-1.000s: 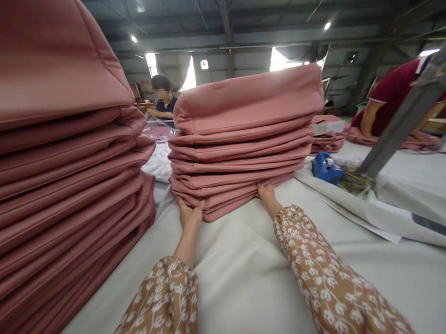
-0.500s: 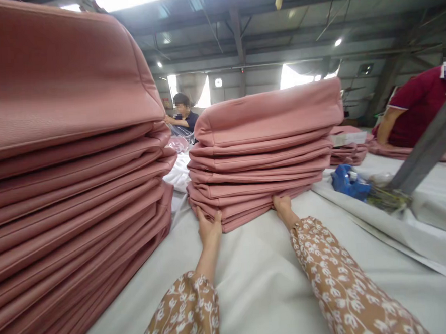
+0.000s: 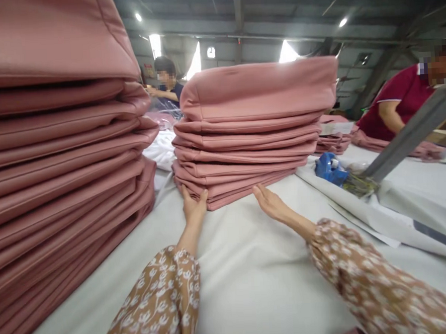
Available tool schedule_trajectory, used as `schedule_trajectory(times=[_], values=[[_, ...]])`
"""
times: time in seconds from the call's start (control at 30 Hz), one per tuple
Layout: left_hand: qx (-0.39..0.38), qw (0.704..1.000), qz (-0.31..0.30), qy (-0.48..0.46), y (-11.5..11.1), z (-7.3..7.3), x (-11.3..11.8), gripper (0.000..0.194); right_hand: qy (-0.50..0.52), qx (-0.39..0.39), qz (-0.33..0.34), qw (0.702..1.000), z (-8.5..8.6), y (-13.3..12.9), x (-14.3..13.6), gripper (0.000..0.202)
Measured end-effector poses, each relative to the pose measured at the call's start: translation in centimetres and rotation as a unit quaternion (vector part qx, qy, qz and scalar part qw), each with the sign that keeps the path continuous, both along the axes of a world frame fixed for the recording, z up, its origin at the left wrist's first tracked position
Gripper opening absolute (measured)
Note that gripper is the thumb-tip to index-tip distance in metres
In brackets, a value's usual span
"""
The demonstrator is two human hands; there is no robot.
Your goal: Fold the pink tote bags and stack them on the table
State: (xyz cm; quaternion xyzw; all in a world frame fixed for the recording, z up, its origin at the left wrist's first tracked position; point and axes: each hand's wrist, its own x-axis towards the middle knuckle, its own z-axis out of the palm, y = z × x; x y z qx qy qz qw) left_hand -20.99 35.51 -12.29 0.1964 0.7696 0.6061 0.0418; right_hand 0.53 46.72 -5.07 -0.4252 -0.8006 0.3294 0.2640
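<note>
A workshop hall with a dark girdered roof and small ceiling lamps lies behind a wide surface (image 3: 253,286) covered in white cloth. At the far left a tall stack of pink covers (image 3: 56,157) rises above the top edge of the view and fills the left third of it, its folded edges facing right. Behind it, in the gap, a person in a dark top (image 3: 167,87) bends over clear plastic and white sheeting.

In the middle stands the shorter pile of pink covers (image 3: 251,130), several folded pieces with a thicker one on top, resting on the white cloth. The left hand (image 3: 193,206), coming out of a brown flower-print sleeve (image 3: 159,302), is at the pile's near left corner: the fingers are spread upright against the lowest layers and the thumb reaches toward the pile's bottom edge, so the hand touches the pile but grips nothing that can be seen. The right hand (image 3: 270,204) lies just in front of the pile's near edge, palm turned up and open, fingers loosely extended toward the bottom layer; whether the fingertips touch it cannot be told.

To the right of the pile a blue bag (image 3: 329,168) sits beside a tangle of thread scraps at the foot of a slanting grey metal bar (image 3: 413,130). A low pile of pink pieces (image 3: 332,140) lies behind it, and at the far right a person in a dark red shirt (image 3: 400,100) leans over more pink material.
</note>
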Motion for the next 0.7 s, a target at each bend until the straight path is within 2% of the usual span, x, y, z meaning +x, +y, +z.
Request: schedule_trajectory(times=[0.07,0.1,0.17,0.23,0.3,0.37,0.47,0.53,0.57,0.63,0.7], values=[[0.005,1.0,-0.002,0.001,0.1,-0.3,-0.1,0.093,-0.07,0.048,0.118,0.989,-0.1,-3.6,2.8,0.055],[0.006,1.0,-0.004,-0.001,0.2,-0.4,-0.2,0.093,-0.14,0.096,0.181,0.969,-0.6,-5.2,4.1,0.061],[0.011,1.0,-0.008,-0.006,0.2,-0.4,-0.3,0.093,-0.256,0.145,0.255,0.921,-2.1,-7.8,6.2,0.068],[0.018,1.0,-0.013,-0.009,0.2,-0.3,-0.3,0.093,-0.312,0.164,0.27,0.896,-4.0,-9.4,7.3,0.071],[0.027,0.999,-0.019,-0.008,0.0,-0.2,-0.2,0.093,-0.316,0.175,0.266,0.894,-5.4,-9.8,7.7,0.072],[0.036,0.999,-0.026,-0.006,-0.2,0.0,-0.2,0.092,-0.309,0.187,0.266,0.894,-5.9,-9.7,7.8,0.072],[0.042,0.998,-0.04,-0.008,-0.6,1.0,0.2,0.09,-0.3,0.193,0.269,0.895,-5.7,-9.4,7.8,0.07],[0.035,0.998,-0.051,-0.008,-0.7,2.9,0.9,0.089,-0.302,0.181,0.275,0.895,-5.2,-9.4,7.6,0.07],[0.028,0.998,-0.059,-0.005,-0.9,4.2,1.4,0.089,-0.309,0.167,0.28,0.894,-4.8,-9.4,7.5,0.071],[0.01,0.996,-0.087,0.008,-1.7,7.8,2.9,0.086,-0.324,0.128,0.29,0.891,-3.5,-9.3,7.1,0.074],[-0.009,0.987,-0.155,0.043,-3.5,12.3,5.2,0.074,-0.333,0.079,0.303,0.889,-1.7,-9.1,7.1,0.072]])
